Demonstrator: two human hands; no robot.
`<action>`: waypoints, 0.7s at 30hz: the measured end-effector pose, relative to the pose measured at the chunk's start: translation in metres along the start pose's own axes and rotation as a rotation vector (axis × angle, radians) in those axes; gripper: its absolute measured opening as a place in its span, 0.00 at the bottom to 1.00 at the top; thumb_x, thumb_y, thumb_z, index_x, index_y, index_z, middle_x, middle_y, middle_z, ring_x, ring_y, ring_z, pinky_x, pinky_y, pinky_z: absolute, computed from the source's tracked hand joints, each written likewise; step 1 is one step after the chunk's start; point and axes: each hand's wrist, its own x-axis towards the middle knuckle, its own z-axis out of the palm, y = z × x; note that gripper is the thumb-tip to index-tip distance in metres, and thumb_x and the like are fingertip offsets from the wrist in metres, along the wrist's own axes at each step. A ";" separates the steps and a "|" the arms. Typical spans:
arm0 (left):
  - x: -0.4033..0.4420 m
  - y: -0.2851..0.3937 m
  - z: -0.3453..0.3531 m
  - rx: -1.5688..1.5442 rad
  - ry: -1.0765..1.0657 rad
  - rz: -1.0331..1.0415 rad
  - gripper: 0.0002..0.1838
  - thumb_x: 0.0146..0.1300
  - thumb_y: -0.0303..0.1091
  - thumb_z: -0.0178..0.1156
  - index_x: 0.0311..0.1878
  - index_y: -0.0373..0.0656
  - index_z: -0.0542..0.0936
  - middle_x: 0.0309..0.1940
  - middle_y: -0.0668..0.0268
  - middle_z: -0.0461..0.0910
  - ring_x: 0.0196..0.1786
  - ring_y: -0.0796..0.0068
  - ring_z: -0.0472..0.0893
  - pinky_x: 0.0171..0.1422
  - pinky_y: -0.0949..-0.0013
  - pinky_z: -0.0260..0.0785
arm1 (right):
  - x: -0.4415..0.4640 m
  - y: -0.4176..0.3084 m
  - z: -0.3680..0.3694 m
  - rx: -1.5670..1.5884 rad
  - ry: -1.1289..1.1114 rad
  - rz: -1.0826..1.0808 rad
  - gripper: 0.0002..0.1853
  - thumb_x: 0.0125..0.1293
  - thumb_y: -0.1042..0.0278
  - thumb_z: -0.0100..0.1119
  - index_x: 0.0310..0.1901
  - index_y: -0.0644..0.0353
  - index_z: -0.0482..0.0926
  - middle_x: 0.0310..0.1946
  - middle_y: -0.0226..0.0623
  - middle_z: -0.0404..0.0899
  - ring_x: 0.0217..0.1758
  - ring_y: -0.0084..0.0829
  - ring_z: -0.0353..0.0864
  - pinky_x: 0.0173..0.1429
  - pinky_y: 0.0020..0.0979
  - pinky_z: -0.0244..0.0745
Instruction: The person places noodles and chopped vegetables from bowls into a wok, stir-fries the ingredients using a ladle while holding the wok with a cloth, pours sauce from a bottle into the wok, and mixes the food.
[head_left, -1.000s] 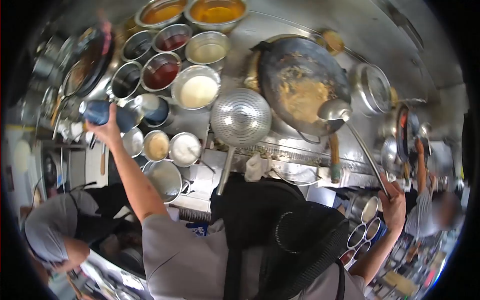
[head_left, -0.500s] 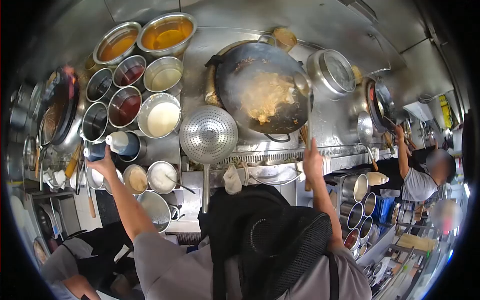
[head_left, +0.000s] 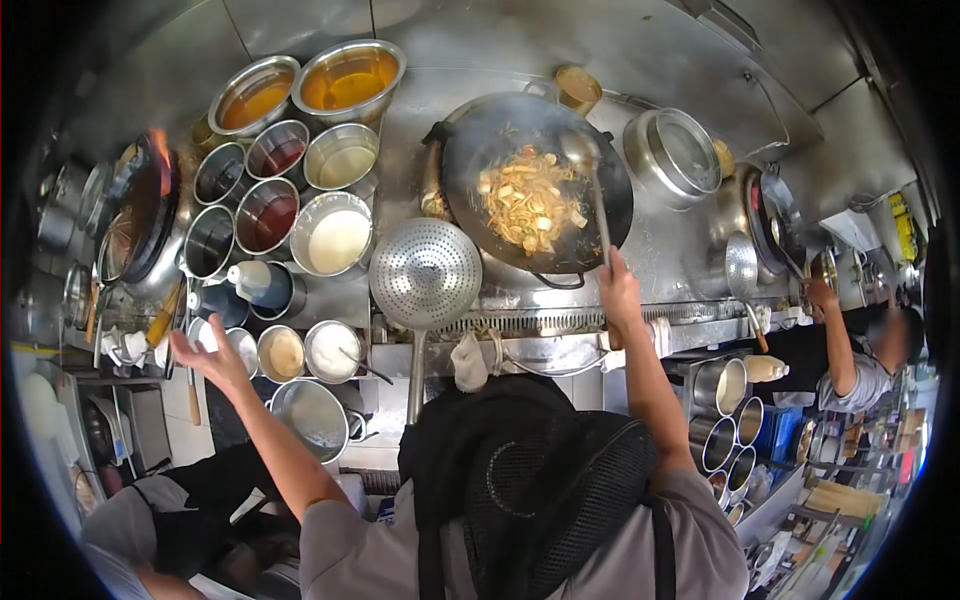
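Observation:
My right hand [head_left: 620, 292] is wrapped round the long handle of a ladle [head_left: 580, 150], whose bowl is inside the dark wok [head_left: 470, 230]. Pale, browned pieces of food [head_left: 530, 200] lie in the wok, with steam above them. On the left, my left hand [head_left: 210, 355] has its fingers spread and holds nothing. Just above it stands a dark bottle [head_left: 217, 302], beside another dark bottle with a white top [head_left: 262, 284] in a metal container. Pots of pale powder [head_left: 281, 354] and white powder [head_left: 332, 352] stand right of my left hand.
A perforated strainer [head_left: 425, 272] lies left of the wok. Metal bowls of orange liquid [head_left: 350, 80] and red sauce [head_left: 267, 217] stand at the upper left. A lidded pot [head_left: 675, 155] stands right of the wok. Other people [head_left: 870, 360] are at far right and lower left.
My left hand has let go of the dark bottle and opened. The ladle has shifted within the wok, and the food is more spread out. Earlier, the bottle was held up in my left hand.

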 end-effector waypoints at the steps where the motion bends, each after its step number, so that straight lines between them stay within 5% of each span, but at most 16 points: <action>1: -0.008 0.007 0.006 -0.008 -0.005 0.015 0.47 0.64 0.43 0.69 0.75 0.35 0.50 0.74 0.48 0.55 0.75 0.52 0.60 0.76 0.48 0.56 | 0.000 -0.012 0.005 -0.012 -0.075 -0.029 0.26 0.69 0.67 0.56 0.66 0.67 0.70 0.48 0.65 0.80 0.53 0.62 0.80 0.56 0.48 0.75; 4: -0.027 0.047 0.012 -0.071 -0.077 -0.018 0.44 0.65 0.44 0.69 0.73 0.32 0.54 0.73 0.47 0.57 0.75 0.54 0.61 0.76 0.49 0.57 | -0.004 0.003 0.007 0.018 -0.175 -0.111 0.26 0.68 0.66 0.58 0.68 0.58 0.71 0.50 0.62 0.80 0.55 0.59 0.79 0.55 0.47 0.76; 6: -0.039 0.070 0.013 -0.076 -0.080 0.027 0.41 0.66 0.40 0.67 0.73 0.33 0.55 0.72 0.48 0.58 0.74 0.56 0.62 0.75 0.49 0.58 | -0.006 0.025 -0.017 0.016 -0.284 -0.384 0.27 0.67 0.68 0.60 0.68 0.48 0.72 0.49 0.59 0.81 0.51 0.58 0.81 0.54 0.48 0.77; 9: -0.060 0.088 0.007 -0.090 -0.103 0.106 0.34 0.69 0.34 0.64 0.71 0.32 0.60 0.70 0.49 0.60 0.70 0.56 0.67 0.74 0.52 0.62 | -0.020 0.022 -0.080 -0.140 -0.301 -0.360 0.29 0.65 0.71 0.62 0.68 0.39 0.73 0.43 0.55 0.81 0.43 0.58 0.82 0.48 0.49 0.77; 14: -0.114 0.114 0.019 -0.192 -0.229 0.090 0.31 0.67 0.28 0.62 0.69 0.30 0.62 0.68 0.48 0.65 0.71 0.55 0.67 0.74 0.53 0.62 | -0.042 0.098 -0.103 -0.051 -0.128 -0.216 0.28 0.65 0.71 0.61 0.68 0.46 0.72 0.38 0.54 0.81 0.39 0.56 0.82 0.45 0.49 0.76; 19: -0.193 0.188 0.061 -0.280 -0.534 0.235 0.25 0.61 0.20 0.62 0.62 0.35 0.70 0.64 0.51 0.71 0.69 0.55 0.69 0.72 0.55 0.62 | -0.047 0.111 -0.092 0.011 -0.083 -0.258 0.27 0.67 0.71 0.60 0.68 0.55 0.71 0.46 0.58 0.82 0.44 0.53 0.84 0.50 0.44 0.78; 21: -0.223 0.227 0.076 -0.337 -0.702 0.357 0.22 0.59 0.22 0.64 0.57 0.39 0.73 0.62 0.52 0.72 0.69 0.52 0.69 0.73 0.54 0.61 | -0.041 0.085 -0.089 0.105 -0.206 0.090 0.25 0.70 0.69 0.57 0.68 0.59 0.70 0.44 0.59 0.83 0.40 0.47 0.86 0.48 0.41 0.80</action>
